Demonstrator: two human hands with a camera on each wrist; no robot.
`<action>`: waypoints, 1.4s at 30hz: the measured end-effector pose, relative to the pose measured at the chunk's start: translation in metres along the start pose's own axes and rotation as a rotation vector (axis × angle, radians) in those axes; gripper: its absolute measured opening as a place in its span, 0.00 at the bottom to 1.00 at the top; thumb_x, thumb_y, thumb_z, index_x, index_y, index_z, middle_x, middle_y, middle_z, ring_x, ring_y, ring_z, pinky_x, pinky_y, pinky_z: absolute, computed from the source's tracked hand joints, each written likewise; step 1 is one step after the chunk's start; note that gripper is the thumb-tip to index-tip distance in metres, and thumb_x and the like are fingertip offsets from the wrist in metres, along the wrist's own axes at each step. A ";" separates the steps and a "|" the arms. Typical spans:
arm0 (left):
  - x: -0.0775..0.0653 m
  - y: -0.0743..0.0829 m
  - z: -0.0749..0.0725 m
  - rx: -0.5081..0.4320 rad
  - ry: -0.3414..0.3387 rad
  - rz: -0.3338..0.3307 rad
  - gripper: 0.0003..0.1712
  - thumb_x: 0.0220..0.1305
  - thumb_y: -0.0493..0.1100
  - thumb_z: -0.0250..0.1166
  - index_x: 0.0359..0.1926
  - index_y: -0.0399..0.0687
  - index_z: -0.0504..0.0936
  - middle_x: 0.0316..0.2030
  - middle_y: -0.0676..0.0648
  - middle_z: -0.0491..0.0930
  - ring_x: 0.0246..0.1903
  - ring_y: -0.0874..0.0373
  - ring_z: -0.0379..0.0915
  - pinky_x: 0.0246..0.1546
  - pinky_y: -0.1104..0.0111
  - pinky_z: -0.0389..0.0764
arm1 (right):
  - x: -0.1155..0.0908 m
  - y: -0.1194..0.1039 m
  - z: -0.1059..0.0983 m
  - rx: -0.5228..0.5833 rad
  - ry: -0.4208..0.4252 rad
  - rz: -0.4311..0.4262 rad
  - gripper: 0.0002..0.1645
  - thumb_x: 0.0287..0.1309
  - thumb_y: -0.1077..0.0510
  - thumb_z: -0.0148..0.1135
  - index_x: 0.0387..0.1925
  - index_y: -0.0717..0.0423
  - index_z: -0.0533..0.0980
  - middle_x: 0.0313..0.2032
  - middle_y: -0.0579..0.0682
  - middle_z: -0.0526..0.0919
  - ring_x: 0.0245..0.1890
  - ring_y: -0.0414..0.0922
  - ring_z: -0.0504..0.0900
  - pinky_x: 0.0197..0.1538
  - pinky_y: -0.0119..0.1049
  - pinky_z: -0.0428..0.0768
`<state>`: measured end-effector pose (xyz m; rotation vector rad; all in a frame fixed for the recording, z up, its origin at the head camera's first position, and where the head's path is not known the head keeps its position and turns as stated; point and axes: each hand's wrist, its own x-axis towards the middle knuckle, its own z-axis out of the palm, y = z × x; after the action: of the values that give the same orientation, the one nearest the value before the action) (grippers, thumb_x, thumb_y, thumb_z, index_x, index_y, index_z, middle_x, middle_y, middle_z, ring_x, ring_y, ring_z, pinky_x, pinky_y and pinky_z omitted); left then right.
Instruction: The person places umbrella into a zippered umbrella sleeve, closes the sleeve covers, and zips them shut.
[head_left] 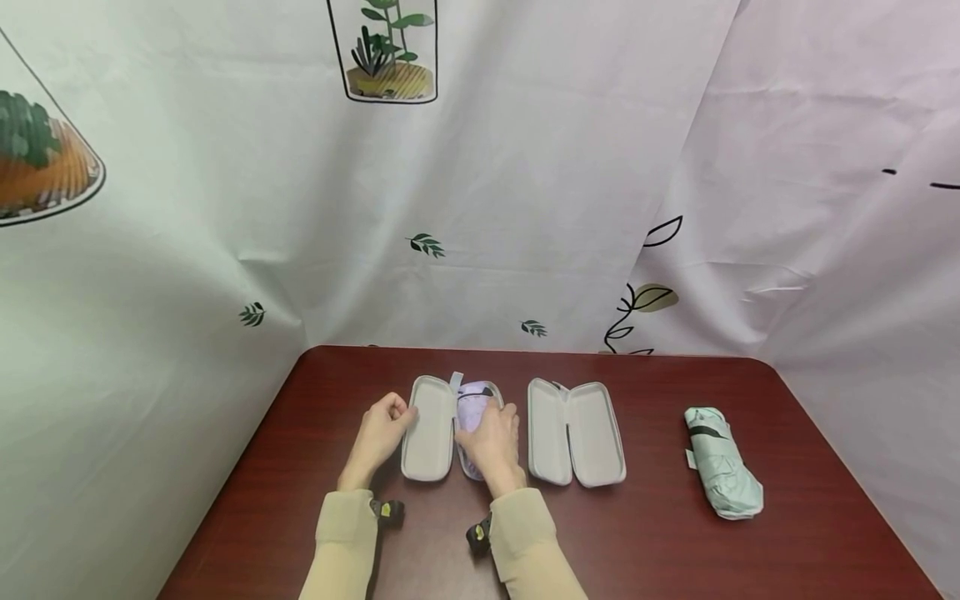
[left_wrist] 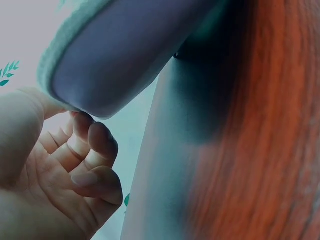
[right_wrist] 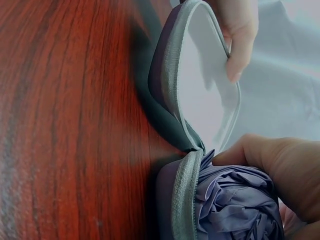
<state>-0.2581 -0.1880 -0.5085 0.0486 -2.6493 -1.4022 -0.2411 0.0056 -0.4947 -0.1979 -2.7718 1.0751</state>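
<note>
An open zip case point(head_left: 431, 442) with a pale grey inside and a purple outer shell point(left_wrist: 115, 55) lies near the table's far side. My left hand point(head_left: 379, 432) pinches the outer edge of its left half, which stands tilted up off the table in the wrist views. A purple folded umbrella point(head_left: 471, 406) with a dark strap sits in the case's right half. My right hand point(head_left: 492, 440) grips this umbrella from above, thumb point(right_wrist: 245, 150) along the side by the hinge and fingers toward the far side, partly hidden. Crumpled purple fabric point(right_wrist: 235, 200) bulges above the zip rim.
Right of it, a second open case point(head_left: 596, 433) lies with bare grey halves. Farther right is a mint-green folded umbrella point(head_left: 723, 467) with a dark strap. The dark red wooden table point(head_left: 637, 542) ends at a white patterned cloth point(head_left: 525, 208) behind and along the sides.
</note>
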 end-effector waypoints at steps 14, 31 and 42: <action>0.000 0.002 0.000 -0.003 -0.017 0.002 0.12 0.64 0.44 0.64 0.28 0.46 0.71 0.20 0.51 0.66 0.21 0.58 0.63 0.24 0.66 0.65 | -0.001 -0.001 0.004 -0.030 0.030 -0.002 0.42 0.32 0.56 0.77 0.51 0.71 0.71 0.41 0.66 0.68 0.45 0.63 0.71 0.48 0.55 0.74; 0.002 0.002 0.002 -0.028 -0.015 0.024 0.12 0.63 0.43 0.65 0.28 0.47 0.71 0.20 0.51 0.67 0.21 0.58 0.63 0.23 0.67 0.65 | -0.006 0.003 0.021 -0.139 0.133 -0.086 0.37 0.39 0.57 0.73 0.51 0.70 0.70 0.41 0.65 0.68 0.43 0.60 0.69 0.44 0.53 0.71; 0.001 0.003 0.002 -0.022 -0.024 0.023 0.12 0.64 0.44 0.64 0.29 0.47 0.71 0.20 0.51 0.67 0.21 0.59 0.62 0.23 0.67 0.65 | -0.008 0.008 0.026 -0.134 0.137 -0.098 0.42 0.42 0.55 0.71 0.58 0.71 0.67 0.44 0.66 0.67 0.45 0.59 0.68 0.45 0.51 0.69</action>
<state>-0.2590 -0.1849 -0.5073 -0.0005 -2.6446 -1.4340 -0.2382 -0.0069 -0.5202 -0.1441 -2.7007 0.8213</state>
